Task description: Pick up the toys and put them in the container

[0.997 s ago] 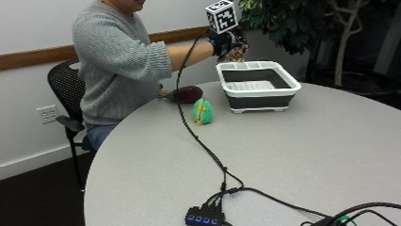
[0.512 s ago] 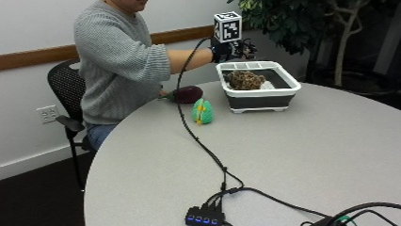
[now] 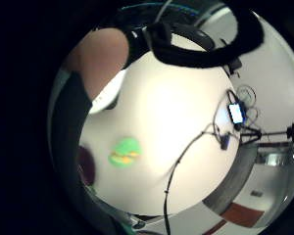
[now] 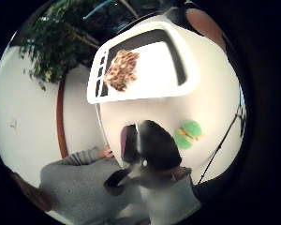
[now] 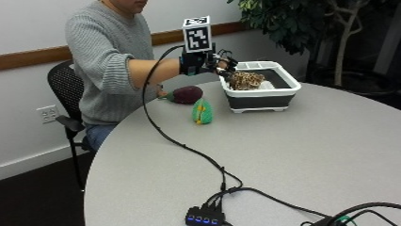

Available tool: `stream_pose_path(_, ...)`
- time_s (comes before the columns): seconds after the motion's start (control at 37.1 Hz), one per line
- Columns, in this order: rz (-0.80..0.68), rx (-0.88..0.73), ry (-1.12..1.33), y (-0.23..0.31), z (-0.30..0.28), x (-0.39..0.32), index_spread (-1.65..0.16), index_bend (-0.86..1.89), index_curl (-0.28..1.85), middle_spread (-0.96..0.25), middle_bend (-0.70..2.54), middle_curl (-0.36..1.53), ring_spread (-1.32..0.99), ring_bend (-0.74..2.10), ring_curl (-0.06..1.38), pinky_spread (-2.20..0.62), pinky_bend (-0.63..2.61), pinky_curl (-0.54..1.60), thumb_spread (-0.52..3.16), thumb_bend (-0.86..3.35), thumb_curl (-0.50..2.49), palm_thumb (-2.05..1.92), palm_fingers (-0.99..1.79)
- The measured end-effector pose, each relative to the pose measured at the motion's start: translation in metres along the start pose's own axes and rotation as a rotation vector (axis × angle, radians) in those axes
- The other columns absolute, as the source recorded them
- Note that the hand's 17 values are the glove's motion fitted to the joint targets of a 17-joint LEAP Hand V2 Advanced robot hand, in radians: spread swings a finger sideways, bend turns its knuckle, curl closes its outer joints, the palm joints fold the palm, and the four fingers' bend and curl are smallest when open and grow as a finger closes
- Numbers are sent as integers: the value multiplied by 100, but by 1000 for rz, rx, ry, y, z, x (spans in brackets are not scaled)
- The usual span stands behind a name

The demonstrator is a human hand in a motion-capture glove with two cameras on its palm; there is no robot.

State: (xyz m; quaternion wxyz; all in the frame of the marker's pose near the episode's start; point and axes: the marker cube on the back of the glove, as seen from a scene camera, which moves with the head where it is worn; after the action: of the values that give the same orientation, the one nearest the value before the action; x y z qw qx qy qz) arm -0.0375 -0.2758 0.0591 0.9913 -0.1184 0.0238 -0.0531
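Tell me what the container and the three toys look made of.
Container: likely plastic, smooth white rim over dark walls. Brown spotted toy inside it: probably plush, mottled fuzzy look. Green toy and dark purple toy on the table: matte, rounded, probably soft fabric, though unclear.

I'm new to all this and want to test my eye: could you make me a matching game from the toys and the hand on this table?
Things:
1. brown spotted toy
2. green toy
3. dark purple toy
4. gloved right hand

Places:
A. on the table, nearest the seated person
B. raised beside the container's rim
C. inside the container
D. on the table in front of the container

Pairs: 1-C, 2-D, 3-A, 4-B
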Motion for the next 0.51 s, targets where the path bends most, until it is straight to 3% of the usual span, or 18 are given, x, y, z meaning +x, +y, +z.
stream_pose_path(0.19,91,-59,45,32,18,31,-39,18,46,-19,18,33,-22,50,34,6,73,35,131,-1,37,-1,13)
stream_pose_path(0.51,147,-282,71,67,127,30,-38,13,41,-22,39,40,-25,51,34,6,67,34,133,-1,35,1,19)
